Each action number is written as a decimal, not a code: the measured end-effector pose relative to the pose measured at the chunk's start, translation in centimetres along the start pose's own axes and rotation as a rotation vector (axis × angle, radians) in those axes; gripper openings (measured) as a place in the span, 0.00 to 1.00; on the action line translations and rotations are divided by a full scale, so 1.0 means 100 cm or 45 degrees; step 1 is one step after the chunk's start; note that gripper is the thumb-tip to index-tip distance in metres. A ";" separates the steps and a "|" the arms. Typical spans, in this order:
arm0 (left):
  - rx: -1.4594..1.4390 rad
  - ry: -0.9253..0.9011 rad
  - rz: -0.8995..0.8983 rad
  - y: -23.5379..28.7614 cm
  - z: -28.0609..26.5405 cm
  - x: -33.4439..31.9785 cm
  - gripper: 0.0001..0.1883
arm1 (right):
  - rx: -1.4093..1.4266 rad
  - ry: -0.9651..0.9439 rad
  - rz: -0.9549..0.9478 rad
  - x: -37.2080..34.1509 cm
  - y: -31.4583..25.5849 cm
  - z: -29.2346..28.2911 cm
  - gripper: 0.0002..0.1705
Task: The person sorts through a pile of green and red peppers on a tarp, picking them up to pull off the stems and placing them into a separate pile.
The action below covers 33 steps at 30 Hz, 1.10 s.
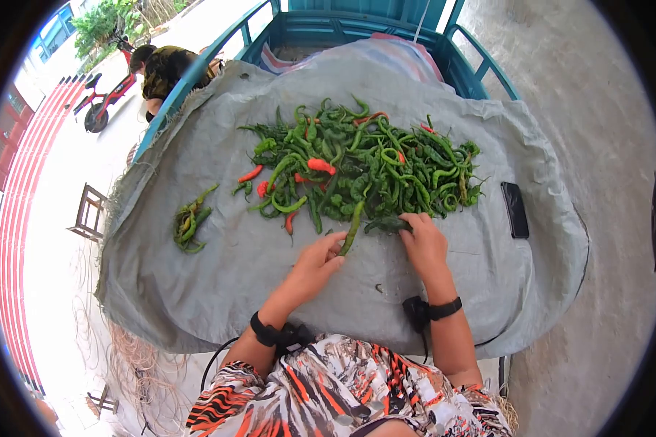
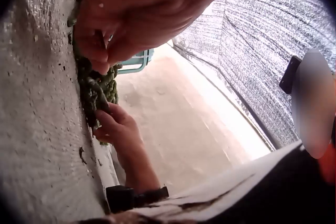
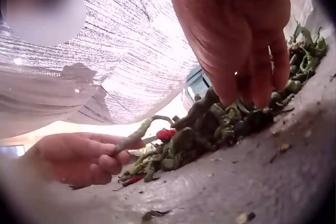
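A large heap of green chili peppers (image 1: pixel 386 156), with a few red ones among them, lies on a grey tarp (image 1: pixel 270 298). My left hand (image 1: pixel 317 264) pinches one long green chili pepper (image 1: pixel 353 229) by its near end, its other end pointing at the heap. By the heap's near edge, my right hand (image 1: pixel 425 247) grips a dark green chili pepper (image 1: pixel 386 225) between thumb and fingers. In the right wrist view the left hand (image 3: pixel 86 155) shows its thumb on top of the light green pepper (image 3: pixel 137 130).
A small separate bunch of chili peppers (image 1: pixel 189 223) lies to the left, and a black phone (image 1: pixel 515 210) to the right. Blue cart rails (image 1: pixel 481 54) border the far side. Beyond the left rail a person (image 1: pixel 171 73) bends near a red scooter (image 1: pixel 109 98). A stool (image 1: pixel 89 211) stands left.
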<state>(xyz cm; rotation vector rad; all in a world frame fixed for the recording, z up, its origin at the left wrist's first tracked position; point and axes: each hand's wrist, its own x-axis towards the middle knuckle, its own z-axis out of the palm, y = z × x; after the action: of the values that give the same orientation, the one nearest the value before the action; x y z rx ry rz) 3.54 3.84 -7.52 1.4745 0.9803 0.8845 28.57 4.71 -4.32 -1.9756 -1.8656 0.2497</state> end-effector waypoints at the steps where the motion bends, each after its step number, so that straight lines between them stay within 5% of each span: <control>1: -0.079 -0.007 -0.059 0.004 -0.001 0.001 0.19 | 0.060 0.035 -0.019 -0.002 -0.003 -0.004 0.18; 4: -0.268 -0.014 -0.181 0.014 -0.006 -0.001 0.19 | 0.325 0.111 0.040 -0.011 -0.022 -0.028 0.17; 7: -0.310 0.032 -0.180 0.014 -0.011 0.000 0.17 | 0.259 -0.201 0.174 -0.022 -0.025 -0.046 0.17; 13: -0.279 0.092 -0.083 0.025 -0.007 -0.005 0.13 | 0.013 -0.308 -0.196 -0.024 -0.025 -0.066 0.23; 16: -0.203 -0.054 -0.074 0.026 -0.009 -0.008 0.12 | 0.621 0.197 0.060 -0.012 -0.059 -0.072 0.27; 17: -0.216 -0.078 -0.063 0.025 -0.009 -0.010 0.12 | 0.652 0.306 -0.025 -0.009 -0.067 -0.074 0.31; 20: -0.188 -0.118 -0.011 0.027 -0.011 -0.012 0.11 | 0.682 0.083 -0.384 -0.009 -0.064 -0.056 0.32; 24: -0.204 -0.136 0.023 0.027 -0.013 -0.013 0.12 | 0.522 -0.456 -0.498 -0.032 -0.060 -0.033 0.20; 30: 0.035 -0.215 -0.133 0.017 -0.019 -0.007 0.14 | 0.585 -0.566 -0.234 -0.051 -0.049 -0.023 0.17; 33: 0.167 0.073 -0.165 0.020 -0.026 -0.003 0.10 | 0.379 -0.648 -0.189 -0.048 -0.043 -0.041 0.21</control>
<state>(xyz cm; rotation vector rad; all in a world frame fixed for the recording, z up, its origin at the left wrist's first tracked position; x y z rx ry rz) 1.25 4.44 -5.21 1.4832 1.1822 0.7846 25.86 -0.59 0.41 -1.6617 -2.1071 1.0014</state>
